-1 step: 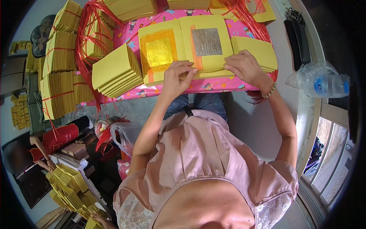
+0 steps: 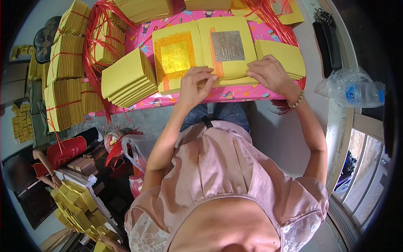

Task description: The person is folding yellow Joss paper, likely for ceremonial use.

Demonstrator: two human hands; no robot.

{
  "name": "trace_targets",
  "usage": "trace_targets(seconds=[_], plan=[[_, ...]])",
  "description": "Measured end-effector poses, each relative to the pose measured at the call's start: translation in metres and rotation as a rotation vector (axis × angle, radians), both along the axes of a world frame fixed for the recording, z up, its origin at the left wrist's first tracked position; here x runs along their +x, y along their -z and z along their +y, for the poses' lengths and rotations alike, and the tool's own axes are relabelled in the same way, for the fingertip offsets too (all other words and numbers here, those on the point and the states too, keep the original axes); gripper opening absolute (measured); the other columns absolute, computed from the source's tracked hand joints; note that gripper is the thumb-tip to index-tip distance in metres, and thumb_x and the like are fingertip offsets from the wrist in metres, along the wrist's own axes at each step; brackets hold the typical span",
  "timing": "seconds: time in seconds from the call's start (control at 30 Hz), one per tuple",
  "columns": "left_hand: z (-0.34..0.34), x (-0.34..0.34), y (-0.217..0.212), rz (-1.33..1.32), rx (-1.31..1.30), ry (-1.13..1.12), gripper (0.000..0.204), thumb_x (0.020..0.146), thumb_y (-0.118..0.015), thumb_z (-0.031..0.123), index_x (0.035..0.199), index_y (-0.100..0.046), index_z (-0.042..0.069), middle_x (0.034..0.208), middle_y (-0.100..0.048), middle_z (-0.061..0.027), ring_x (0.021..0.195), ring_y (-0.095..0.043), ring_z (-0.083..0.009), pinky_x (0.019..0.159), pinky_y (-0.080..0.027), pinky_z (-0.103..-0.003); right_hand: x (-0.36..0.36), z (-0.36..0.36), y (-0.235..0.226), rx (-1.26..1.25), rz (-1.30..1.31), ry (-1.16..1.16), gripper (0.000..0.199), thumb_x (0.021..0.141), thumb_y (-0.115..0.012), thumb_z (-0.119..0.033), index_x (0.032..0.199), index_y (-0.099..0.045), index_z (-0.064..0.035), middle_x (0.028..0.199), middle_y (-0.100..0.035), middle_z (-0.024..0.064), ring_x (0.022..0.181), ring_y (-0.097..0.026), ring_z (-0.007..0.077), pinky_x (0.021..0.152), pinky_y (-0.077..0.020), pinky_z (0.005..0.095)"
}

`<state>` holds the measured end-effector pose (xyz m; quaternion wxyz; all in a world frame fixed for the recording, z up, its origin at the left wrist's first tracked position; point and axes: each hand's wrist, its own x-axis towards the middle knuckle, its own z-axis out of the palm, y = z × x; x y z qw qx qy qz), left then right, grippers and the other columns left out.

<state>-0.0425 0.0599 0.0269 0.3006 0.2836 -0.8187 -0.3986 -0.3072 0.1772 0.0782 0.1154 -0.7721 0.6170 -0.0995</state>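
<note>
A yellow sheet of joss paper with a silver foil square (image 2: 229,46) lies on the table before me. To its left is a sheet with a gold foil square (image 2: 175,57) framed in orange. My left hand (image 2: 196,85) pinches the near edge of the silver-foil sheet, thumb against fingers. My right hand (image 2: 270,74), a beaded bracelet on its wrist, grips the same near edge at the right corner. Its fingertips are partly hidden by the paper. Folded yellow paper stacks sit on both sides, one at the left (image 2: 128,80) and one at the right (image 2: 283,56).
The table has a pink patterned cloth (image 2: 147,100). Bundles tied with red string (image 2: 65,57) stand along the left, and loose red strands (image 2: 275,21) hang at the far right. A clear plastic bottle (image 2: 357,93) is beyond the right edge. Another person's hand (image 2: 54,181) is by yellow paper at lower left.
</note>
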Motion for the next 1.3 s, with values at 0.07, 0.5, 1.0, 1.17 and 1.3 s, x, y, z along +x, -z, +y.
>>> trace_targets(seconds=[0.07, 0.5, 1.0, 1.17, 1.3], plan=[[0.000, 0.000, 0.001, 0.000, -0.004, -0.004, 0.017, 0.084, -0.074, 0.019, 0.089, -0.077, 0.002, 0.102, -0.072, -0.0177, 0.097, -0.067, -0.0318, 0.085, -0.053, -0.038, 0.000, 0.001, 0.002, -0.012, 0.004, -0.002, 0.020, 0.094, -0.060, -0.023, 0.096, -0.071, -0.0062, 0.108, -0.071, 0.0090, 0.096, -0.065, 0.0251, 0.091, -0.0432, 0.0386], [-0.002, -0.001, 0.003, 0.001, -0.048, 0.000, 0.015, 0.085, -0.073, 0.018, 0.087, -0.077, 0.004, 0.097, -0.073, -0.0168, 0.094, -0.068, -0.0312, 0.084, -0.053, -0.039, -0.001, 0.000, 0.000, 0.028, 0.003, 0.011, 0.023, 0.096, -0.058, -0.025, 0.097, -0.071, -0.0062, 0.112, -0.071, 0.0091, 0.097, -0.064, 0.0251, 0.092, -0.0431, 0.0387], [-0.010, -0.012, -0.012, -0.158, -0.203, -0.058, 0.019, 0.092, -0.067, 0.025, 0.090, -0.068, 0.007, 0.072, -0.065, -0.0148, 0.067, -0.065, -0.0327, 0.060, -0.050, -0.042, 0.018, -0.011, -0.009, -0.178, 0.037, 0.000, 0.029, 0.092, -0.065, -0.024, 0.114, -0.061, -0.0062, 0.097, -0.067, 0.0110, 0.094, -0.064, 0.0288, 0.087, -0.0456, 0.0407], [-0.017, -0.018, -0.017, -0.010, -0.222, -0.103, 0.027, 0.091, -0.069, 0.016, 0.113, -0.061, 0.003, 0.101, -0.066, -0.0204, 0.093, -0.065, -0.0358, 0.078, -0.052, -0.041, 0.005, -0.034, -0.009, -0.156, -0.098, 0.040, 0.019, 0.095, -0.061, -0.019, 0.107, -0.062, -0.0045, 0.094, -0.064, 0.0156, 0.088, -0.064, 0.0347, 0.078, -0.0495, 0.0434], [-0.010, -0.025, -0.022, 0.101, -0.403, -0.153, 0.048, 0.086, -0.070, 0.010, 0.130, -0.053, 0.001, 0.134, -0.049, -0.0241, 0.123, -0.050, -0.0400, 0.101, -0.043, -0.046, -0.007, -0.071, -0.020, -0.195, -0.168, 0.106, 0.021, 0.097, -0.058, -0.020, 0.106, -0.061, -0.0018, 0.095, -0.064, 0.0170, 0.088, -0.063, 0.0376, 0.078, -0.0500, 0.0438]])
